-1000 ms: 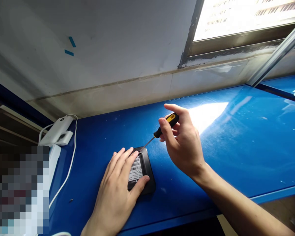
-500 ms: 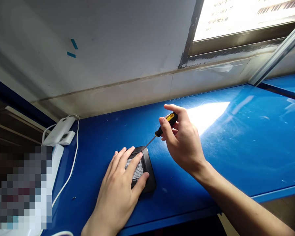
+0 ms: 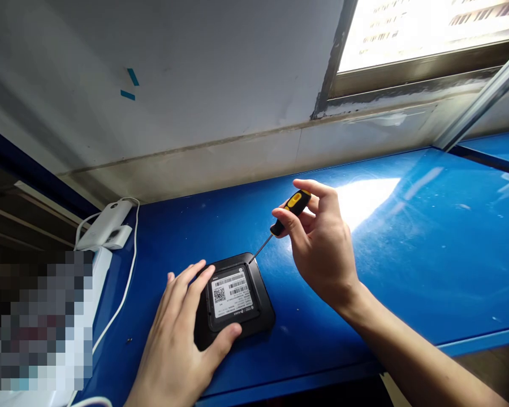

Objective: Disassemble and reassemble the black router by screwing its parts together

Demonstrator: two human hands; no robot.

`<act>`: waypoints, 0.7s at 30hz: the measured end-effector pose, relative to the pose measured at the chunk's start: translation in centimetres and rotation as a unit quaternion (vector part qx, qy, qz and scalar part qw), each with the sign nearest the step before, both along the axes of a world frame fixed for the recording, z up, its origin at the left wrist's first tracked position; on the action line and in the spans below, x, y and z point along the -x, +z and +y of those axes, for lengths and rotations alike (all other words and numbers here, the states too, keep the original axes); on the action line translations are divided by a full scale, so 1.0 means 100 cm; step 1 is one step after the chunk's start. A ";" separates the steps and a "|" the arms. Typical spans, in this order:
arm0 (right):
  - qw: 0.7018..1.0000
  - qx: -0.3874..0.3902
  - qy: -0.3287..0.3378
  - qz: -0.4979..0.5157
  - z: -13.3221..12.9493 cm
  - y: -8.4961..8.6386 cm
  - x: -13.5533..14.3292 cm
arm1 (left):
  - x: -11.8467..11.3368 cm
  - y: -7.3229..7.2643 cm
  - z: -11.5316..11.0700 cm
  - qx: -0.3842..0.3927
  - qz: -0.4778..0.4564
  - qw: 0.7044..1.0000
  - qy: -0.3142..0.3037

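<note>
A black square device (image 3: pixel 263 308) lies flat on the blue tabletop, its face with a white printed label (image 3: pixel 232 294) turned up. My left hand (image 3: pixel 180 328) rests over its left side, fingers and thumb spread, the thumb on the near part. In my right hand (image 3: pixel 322 243) is a screwdriver (image 3: pixel 297 202) with a black and yellow handle, pinched between thumb and fingers. Its thin shaft slants down to the left, and the tip meets the device's far right corner. Whether a screw sits under the tip I cannot make out.
On the left stand a white power strip (image 3: pixel 104 226) and a white cable (image 3: pixel 129 277) trailing toward me. A tiny dark speck, perhaps a screw (image 3: pixel 129 340), lies near the cable. The wall (image 3: pixel 220 85) bounds the blue table (image 3: pixel 407 254) at the back.
My left hand has slid left and toward me, uncovering the label. My right hand keeps the screwdriver at the same corner. The view has shifted slightly.
</note>
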State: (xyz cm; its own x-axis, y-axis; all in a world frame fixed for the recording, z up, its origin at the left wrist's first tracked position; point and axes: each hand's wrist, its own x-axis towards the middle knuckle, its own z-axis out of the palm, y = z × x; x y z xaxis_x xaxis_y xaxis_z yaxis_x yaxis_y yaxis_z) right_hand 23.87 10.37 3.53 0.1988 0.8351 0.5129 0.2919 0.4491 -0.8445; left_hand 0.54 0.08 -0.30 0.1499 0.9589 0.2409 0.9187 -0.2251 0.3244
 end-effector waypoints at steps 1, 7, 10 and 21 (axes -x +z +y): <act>1.000 0.000 0.001 -0.004 0.000 0.000 0.000 | 0.006 -0.004 -0.004 0.015 0.000 1.000 0.011; 1.000 0.004 0.002 -0.003 0.002 -0.002 -0.001 | 0.016 -0.018 -0.011 0.028 0.040 0.999 -0.014; 1.000 0.007 0.011 0.003 0.002 -0.001 0.000 | 0.014 -0.020 -0.009 0.017 0.050 0.999 -0.013; 1.000 0.017 0.009 -0.016 0.001 0.000 0.001 | 0.016 -0.024 -0.011 0.030 0.054 0.998 -0.002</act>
State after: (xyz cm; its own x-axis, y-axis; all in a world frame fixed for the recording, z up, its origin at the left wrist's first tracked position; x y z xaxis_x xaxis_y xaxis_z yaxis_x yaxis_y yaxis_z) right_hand 23.76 10.48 3.57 0.1675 0.8556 0.4898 0.3121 0.4253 -0.8495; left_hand -1.02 -1.05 -2.67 0.1764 0.9704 0.1647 0.9479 -0.2126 0.2371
